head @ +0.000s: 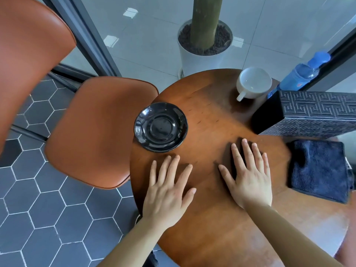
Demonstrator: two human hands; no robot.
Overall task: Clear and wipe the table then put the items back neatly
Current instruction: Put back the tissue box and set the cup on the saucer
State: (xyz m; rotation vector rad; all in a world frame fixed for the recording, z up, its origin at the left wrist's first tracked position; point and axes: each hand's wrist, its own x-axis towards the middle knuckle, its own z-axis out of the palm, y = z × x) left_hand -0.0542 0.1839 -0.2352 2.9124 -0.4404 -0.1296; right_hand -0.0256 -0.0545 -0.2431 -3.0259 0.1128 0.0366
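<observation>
A round wooden table (212, 228) fills the lower right. On it a glossy black saucer (160, 127) sits at the left edge, a white cup (253, 82) stands at the far side, and a blue water bottle (302, 74) lies behind a dark patterned box (312, 112). A folded dark blue cloth (319, 168) rests at the right. My left hand (167, 191) lies flat on the wood just below the saucer, fingers spread, holding nothing. My right hand (250, 174) lies flat near the table's middle, left of the cloth, also empty.
An orange leather chair (100, 130) stands close against the table's left edge. A white planter (202, 53) with a thick green trunk stands on the floor beyond the table. Dark metal frames of glass walls run behind. Grey hexagon tiles cover the floor at left.
</observation>
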